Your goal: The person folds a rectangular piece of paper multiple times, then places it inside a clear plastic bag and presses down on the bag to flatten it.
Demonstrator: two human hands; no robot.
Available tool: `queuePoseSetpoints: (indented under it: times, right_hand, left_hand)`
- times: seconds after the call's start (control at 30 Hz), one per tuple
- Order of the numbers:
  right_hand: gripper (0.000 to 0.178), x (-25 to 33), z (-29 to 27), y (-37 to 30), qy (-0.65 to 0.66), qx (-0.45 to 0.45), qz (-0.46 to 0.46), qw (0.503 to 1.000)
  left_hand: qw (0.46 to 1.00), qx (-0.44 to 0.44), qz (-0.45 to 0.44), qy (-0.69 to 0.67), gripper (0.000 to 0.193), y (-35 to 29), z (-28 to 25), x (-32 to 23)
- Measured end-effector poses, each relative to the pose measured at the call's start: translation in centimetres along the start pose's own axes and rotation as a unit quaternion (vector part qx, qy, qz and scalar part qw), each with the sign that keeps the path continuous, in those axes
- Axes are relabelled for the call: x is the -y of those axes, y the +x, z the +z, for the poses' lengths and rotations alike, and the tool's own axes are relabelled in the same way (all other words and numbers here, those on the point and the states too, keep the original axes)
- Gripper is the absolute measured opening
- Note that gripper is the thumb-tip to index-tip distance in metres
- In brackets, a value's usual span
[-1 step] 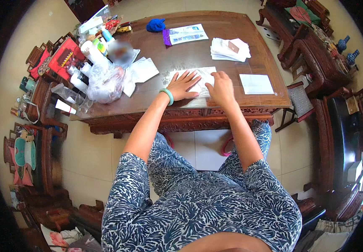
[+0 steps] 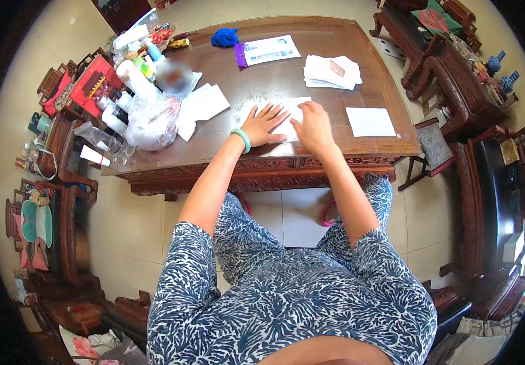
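Observation:
A white sheet of paper [image 2: 283,129] lies near the front edge of the dark wooden table. My left hand [image 2: 262,126], with a pale green bangle at its wrist, rests flat on it with fingers spread. At the sheet's right side is my right hand [image 2: 315,129], its fingers curled and its thumb toward the left hand. Whether those fingers pinch any paper is hidden. Another white rectangular sheet [image 2: 370,121] lies flat to the right. Farther back sits a stack of white papers [image 2: 320,79] with a small brownish piece [image 2: 337,67] on top.
Folded white paper [image 2: 210,102] lies left of my hands, beside a clear plastic bag [image 2: 153,125] and several bottles. A white tube [image 2: 94,156] is at the table's left edge. A purple-and-white packet [image 2: 268,50] and blue bundle [image 2: 224,37] lie at the back. A chair [image 2: 431,146] stands right.
My right hand has shifted slightly to the left over the paper, its thumb closer to my left hand. My left hand stays in place.

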State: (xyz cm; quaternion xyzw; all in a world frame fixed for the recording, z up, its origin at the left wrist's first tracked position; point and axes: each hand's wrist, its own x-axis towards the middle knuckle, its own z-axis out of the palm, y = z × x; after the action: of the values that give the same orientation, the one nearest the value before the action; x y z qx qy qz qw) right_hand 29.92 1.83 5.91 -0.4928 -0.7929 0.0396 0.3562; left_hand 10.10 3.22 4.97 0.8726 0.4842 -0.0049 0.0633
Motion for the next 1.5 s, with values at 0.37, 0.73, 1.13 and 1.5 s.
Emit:
queuePoseSetpoints:
  times: [0.37,0.73,1.13,1.5]
  right_hand:
    - [0.07,-2.4,5.5,0.1,-0.055,0.093,-0.052,0.993]
    - [0.064,-2.9,5.6,-0.2,-0.147,0.072,-0.084,0.983]
    - [0.064,-2.8,5.6,-0.1,-0.128,0.109,-0.069,0.983]
    - [0.066,-2.5,4.9,0.1,-0.136,0.146,-0.049,0.979]
  left_hand:
    - [0.999,-0.014,0.006,-0.036,0.092,0.0,-0.2,-0.1]
    - [0.998,-0.04,-0.011,-0.044,0.099,-3.8,-1.0,-0.6]
    - [0.963,-0.207,-0.171,-0.017,0.097,-5.1,4.1,-9.1]
    - [0.943,-0.262,-0.204,-0.031,0.061,-6.0,2.2,-9.1]
